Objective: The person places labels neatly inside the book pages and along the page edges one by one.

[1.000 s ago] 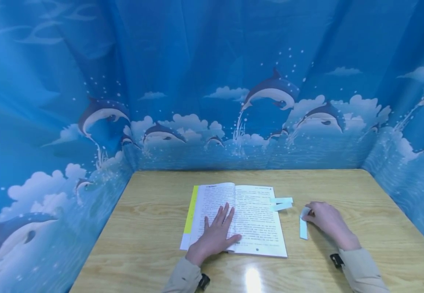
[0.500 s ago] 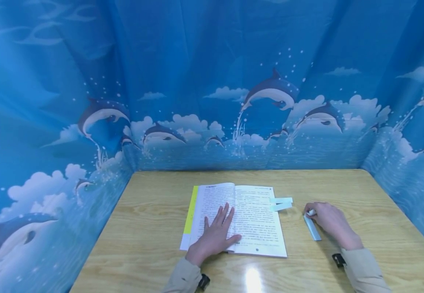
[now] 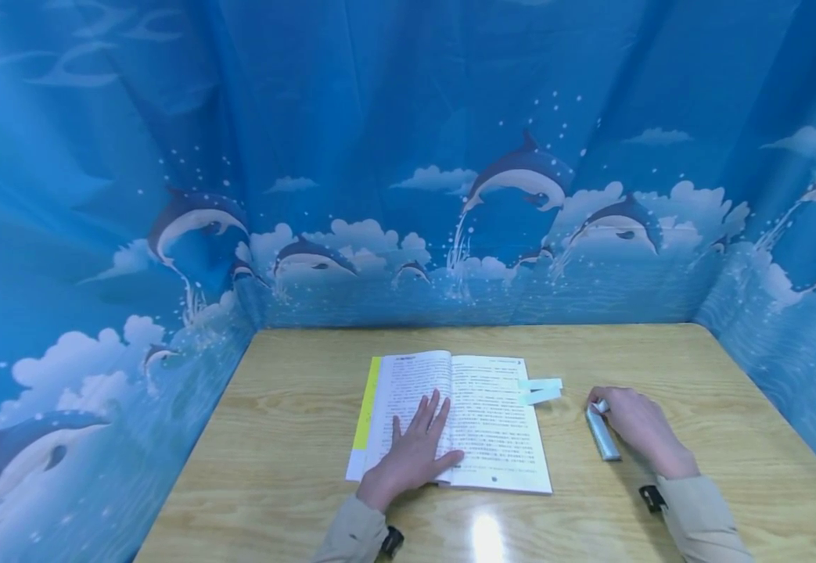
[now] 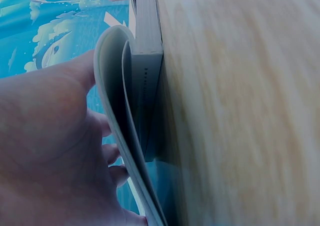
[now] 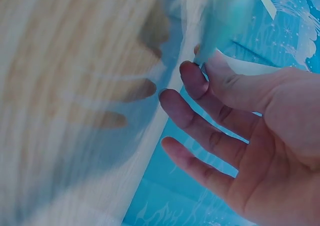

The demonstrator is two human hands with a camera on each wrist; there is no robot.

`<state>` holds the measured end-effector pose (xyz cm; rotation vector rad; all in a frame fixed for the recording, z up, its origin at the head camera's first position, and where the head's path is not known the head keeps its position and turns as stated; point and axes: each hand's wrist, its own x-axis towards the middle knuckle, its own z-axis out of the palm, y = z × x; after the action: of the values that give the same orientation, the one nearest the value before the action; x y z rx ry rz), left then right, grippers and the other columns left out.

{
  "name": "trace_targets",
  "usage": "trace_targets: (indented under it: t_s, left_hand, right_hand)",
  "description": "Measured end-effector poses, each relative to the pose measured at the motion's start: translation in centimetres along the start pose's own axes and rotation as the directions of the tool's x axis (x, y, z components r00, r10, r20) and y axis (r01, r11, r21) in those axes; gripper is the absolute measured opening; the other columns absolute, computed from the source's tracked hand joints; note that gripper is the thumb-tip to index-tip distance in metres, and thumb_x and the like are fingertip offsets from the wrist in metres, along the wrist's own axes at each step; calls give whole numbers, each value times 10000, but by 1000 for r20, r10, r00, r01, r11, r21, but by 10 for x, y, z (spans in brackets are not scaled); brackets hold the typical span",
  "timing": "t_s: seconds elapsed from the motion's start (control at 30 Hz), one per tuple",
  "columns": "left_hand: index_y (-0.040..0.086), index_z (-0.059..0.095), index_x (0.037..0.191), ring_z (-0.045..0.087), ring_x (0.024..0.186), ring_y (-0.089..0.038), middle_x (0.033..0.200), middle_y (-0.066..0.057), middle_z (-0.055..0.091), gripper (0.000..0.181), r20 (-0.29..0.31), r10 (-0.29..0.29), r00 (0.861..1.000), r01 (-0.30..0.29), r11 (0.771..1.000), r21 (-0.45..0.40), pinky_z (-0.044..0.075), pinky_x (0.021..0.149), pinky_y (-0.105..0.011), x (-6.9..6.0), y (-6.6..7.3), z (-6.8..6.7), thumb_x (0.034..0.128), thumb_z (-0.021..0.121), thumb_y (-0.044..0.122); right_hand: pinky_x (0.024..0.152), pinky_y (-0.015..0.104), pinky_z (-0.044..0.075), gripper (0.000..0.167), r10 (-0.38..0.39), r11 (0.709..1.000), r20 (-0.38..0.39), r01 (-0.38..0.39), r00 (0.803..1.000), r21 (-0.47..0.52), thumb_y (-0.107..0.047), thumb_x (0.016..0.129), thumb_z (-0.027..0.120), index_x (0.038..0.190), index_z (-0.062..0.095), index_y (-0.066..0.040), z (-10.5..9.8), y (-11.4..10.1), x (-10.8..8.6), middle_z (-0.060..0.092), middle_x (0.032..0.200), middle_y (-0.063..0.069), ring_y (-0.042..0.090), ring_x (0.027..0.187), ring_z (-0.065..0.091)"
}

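An open book (image 3: 495, 422) lies on the wooden table, and my left hand (image 3: 415, 457) rests spread across its left page near the spine. In the left wrist view, the palm side of my left hand (image 4: 55, 136) is against the curved pages (image 4: 112, 76). Two pale blue strips (image 3: 544, 391) stick out from the book's right edge. To the right of the book, my right hand (image 3: 636, 422) pinches the upper end of a light blue strip (image 3: 602, 436). The right wrist view shows this strip (image 5: 225, 26) between thumb and index finger of my right hand (image 5: 235, 121), other fingers apart.
The wooden table (image 3: 295, 391) reaches back to a blue curtain (image 3: 393, 172) printed with dolphins and clouds. Yellow shows along the book's left side (image 3: 368, 403). Dark devices are strapped at both wrists over beige sleeves.
The strip in my right hand has turned, its lower end swinging to the right, and now looks bent near the fingers. My right hand has shifted slightly; my left hand and the book have stayed put.
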<state>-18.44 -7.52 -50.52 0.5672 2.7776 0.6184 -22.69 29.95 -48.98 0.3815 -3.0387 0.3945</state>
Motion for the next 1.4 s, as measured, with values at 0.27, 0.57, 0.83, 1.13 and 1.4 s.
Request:
trace_targets:
  t_s: [0.27,0.57,0.83,1.13,1.4]
  left_hand:
    - [158,118,1644,30,1569,-286,1712,-69,-9,851,1,-11,1000,11,1000,11,63,1167,-741,1,0,0,1008,503,574]
    - [156,118,1644,28,1569,-287,1712,-71,-6,850,1,-12,1000,12,1000,9,60,1169,-739,0,0,-1,1010,506,568]
    - [157,116,1644,23,1569,-286,1711,-69,-14,851,3,-9,1000,9,1000,7,50,1170,-737,0,0,0,1009,501,573]
    - [156,114,1644,16,1569,-282,1712,-67,-9,850,4,-4,1000,4,1000,8,52,1171,-735,1,0,-1,1011,499,572]
    - [160,112,1645,15,1569,-283,1713,-64,-13,850,4,-7,1000,7,1000,2,47,1171,-736,1,-1,0,1010,499,573]
  right_hand:
    - [505,394,473,251,18,1000,-2,-18,1000,-25,133,869,553,997,714,-12,0,0,-1,714,860,148,214,657,591]
    - [490,397,447,252,-2,999,-28,1,1000,-32,140,819,564,949,704,-25,1,0,-2,684,776,95,200,627,567]
    - [500,403,468,236,-21,999,-23,20,1000,-34,141,823,566,952,697,-6,2,0,-2,685,775,102,213,635,592]
    - [522,423,492,141,-19,1000,-18,19,1000,4,52,865,665,925,708,-69,2,1,-2,704,800,81,226,664,615]
    - [516,386,486,110,49,994,-70,-41,996,101,-88,912,709,1006,767,-88,-4,1,0,752,850,105,216,652,634]
